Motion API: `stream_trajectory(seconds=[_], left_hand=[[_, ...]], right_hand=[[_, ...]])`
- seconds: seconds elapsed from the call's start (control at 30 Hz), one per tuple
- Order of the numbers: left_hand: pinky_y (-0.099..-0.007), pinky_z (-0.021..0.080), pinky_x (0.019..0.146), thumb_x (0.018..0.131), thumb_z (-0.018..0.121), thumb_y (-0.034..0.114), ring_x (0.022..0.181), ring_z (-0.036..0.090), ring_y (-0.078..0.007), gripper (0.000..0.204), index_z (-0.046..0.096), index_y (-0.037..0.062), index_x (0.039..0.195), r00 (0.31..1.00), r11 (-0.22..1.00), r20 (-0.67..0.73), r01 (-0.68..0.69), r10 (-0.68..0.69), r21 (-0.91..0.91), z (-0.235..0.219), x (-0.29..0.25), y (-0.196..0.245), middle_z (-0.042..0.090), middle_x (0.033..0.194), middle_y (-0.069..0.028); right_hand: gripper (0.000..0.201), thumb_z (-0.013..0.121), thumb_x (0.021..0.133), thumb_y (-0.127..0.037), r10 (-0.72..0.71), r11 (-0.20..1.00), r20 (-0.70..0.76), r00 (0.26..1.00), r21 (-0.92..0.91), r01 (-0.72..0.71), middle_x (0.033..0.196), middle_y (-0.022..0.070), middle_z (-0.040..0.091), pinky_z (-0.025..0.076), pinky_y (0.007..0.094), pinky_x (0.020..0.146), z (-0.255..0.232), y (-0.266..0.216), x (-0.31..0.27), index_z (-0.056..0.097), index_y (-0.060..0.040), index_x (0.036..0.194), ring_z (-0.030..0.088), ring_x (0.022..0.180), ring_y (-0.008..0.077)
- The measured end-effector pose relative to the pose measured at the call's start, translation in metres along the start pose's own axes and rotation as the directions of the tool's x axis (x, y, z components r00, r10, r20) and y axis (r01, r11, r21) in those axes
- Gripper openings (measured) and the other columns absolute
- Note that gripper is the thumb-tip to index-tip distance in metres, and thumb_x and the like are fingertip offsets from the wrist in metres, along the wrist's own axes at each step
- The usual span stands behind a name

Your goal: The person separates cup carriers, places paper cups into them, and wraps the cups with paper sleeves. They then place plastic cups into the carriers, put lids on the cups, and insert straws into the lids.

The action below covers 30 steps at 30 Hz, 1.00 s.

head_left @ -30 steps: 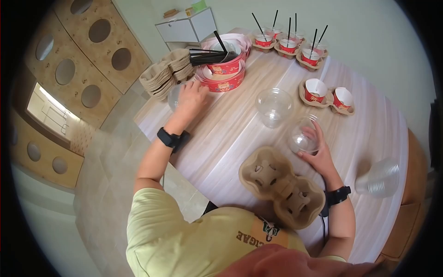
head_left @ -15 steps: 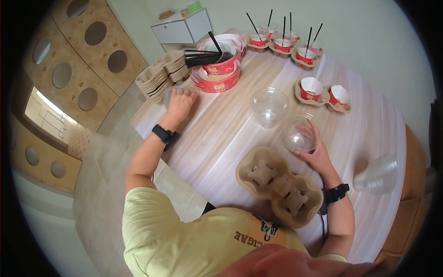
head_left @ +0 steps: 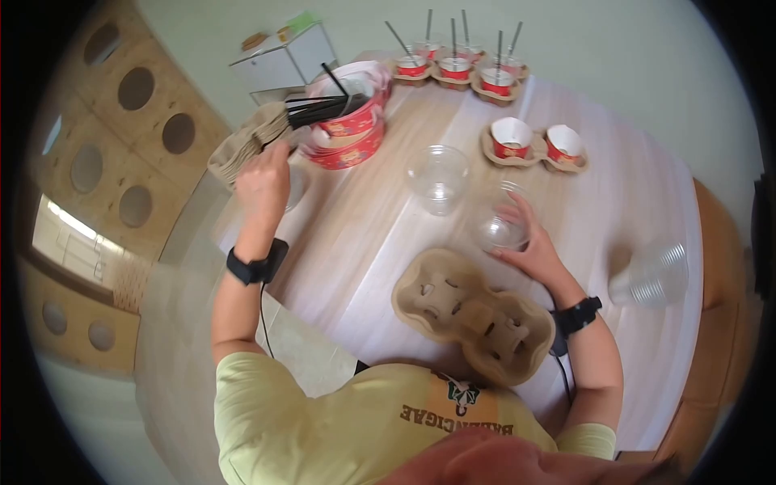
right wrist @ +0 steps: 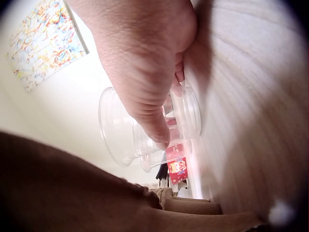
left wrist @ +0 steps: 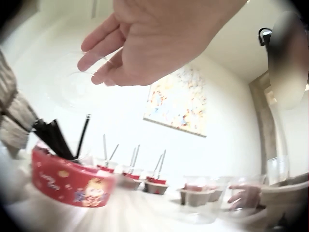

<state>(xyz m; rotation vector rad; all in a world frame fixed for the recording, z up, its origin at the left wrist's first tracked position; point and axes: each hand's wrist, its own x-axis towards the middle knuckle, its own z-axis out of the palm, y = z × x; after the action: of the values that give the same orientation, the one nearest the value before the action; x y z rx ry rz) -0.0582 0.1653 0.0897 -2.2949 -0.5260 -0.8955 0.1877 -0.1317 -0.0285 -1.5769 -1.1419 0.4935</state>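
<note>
In the head view the left hand is beside a stack of cardboard carriers. Its fingers pinch the rim of a clear plastic cup in the left wrist view. Curved around another clear cup on the table is the right hand, thumb on the near side and fingers on the far side. A third clear cup stands to the left of that one. An unfilled two-hole cardboard carrier lies close to the person's body.
Red paper rings with black straws stand at the back left. Two red-and-white cups sit in a carrier; several cups with straws fill carriers farther back. Nested clear cups lie at the right.
The left hand has moved left and nearer the carrier stack. The right hand keeps its place around its cup. The head view has shifted, so the table's objects appear farther left.
</note>
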Motion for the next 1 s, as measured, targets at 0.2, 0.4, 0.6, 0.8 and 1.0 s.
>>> stream_trajectory(seconds=[0.2,0.4,0.6,0.8,1.0], left_hand=[[-0.0307,0.052,0.063,0.062,0.058,-0.005,0.072,0.064,-0.0226,0.039,0.06,0.0041,0.1,0.965,0.725,-0.184,-0.262,0.187,-0.637,-0.042,0.043,0.08,0.065,0.089,-0.01],[-0.0297,0.052,0.069,0.063,0.059,0.006,0.087,0.062,-0.0229,0.031,0.06,0.004,0.094,0.73,0.44,-0.449,-0.675,0.516,-0.592,-0.014,0.07,0.153,0.061,0.103,-0.008],[-0.0344,0.05,0.081,0.068,0.058,0.008,0.096,0.059,-0.0242,0.036,0.059,0.0058,0.103,0.625,0.345,-0.374,-0.731,0.685,-0.588,-0.011,0.056,0.166,0.056,0.114,-0.0101],[-0.0395,0.043,0.089,0.066,0.06,0.007,0.103,0.054,-0.0267,0.045,0.056,0.0088,0.111,0.654,0.349,-0.259,-0.647,0.711,-0.677,-0.008,0.048,0.165,0.052,0.12,-0.0101],[-0.0445,0.037,0.094,0.065,0.065,0.009,0.11,0.049,-0.0275,0.05,0.054,0.0093,0.114,0.647,0.308,-0.217,-0.597,0.731,-0.741,-0.005,0.042,0.166,0.049,0.123,-0.0103]], right_hand=[[0.09,0.076,0.063,-0.01,-0.029,1.0,0.008,1.0,0.005,0.029,0.118,0.0136,0.05,0.042,0.032,0.089,0.001,-0.003,0.0,0.024,-0.012,0.136,0.047,0.111,0.0219],[0.088,0.077,0.062,-0.013,-0.013,0.995,-0.011,1.0,0.094,0.014,0.119,0.0127,0.05,0.037,0.0321,0.094,0.001,0.006,0.001,0.027,-0.0065,0.134,0.047,0.112,0.0205],[0.083,0.077,0.062,-0.015,-0.001,0.996,-0.021,1.0,0.091,0.003,0.121,0.0123,0.05,0.035,0.0311,0.097,-0.002,0.002,0.001,0.032,-0.003,0.13,0.045,0.114,0.0186],[0.083,0.078,0.061,-0.015,-0.022,0.991,-0.035,0.999,0.129,0.026,0.121,0.0121,0.05,0.034,0.0313,0.097,-0.002,0.009,0.003,0.033,-0.0022,0.13,0.045,0.115,0.0188],[0.084,0.078,0.061,-0.015,0.011,0.991,-0.028,1.0,0.13,-0.007,0.121,0.0125,0.05,0.035,0.0315,0.097,-0.003,0.008,0.002,0.033,-0.0028,0.13,0.046,0.115,0.0196]])
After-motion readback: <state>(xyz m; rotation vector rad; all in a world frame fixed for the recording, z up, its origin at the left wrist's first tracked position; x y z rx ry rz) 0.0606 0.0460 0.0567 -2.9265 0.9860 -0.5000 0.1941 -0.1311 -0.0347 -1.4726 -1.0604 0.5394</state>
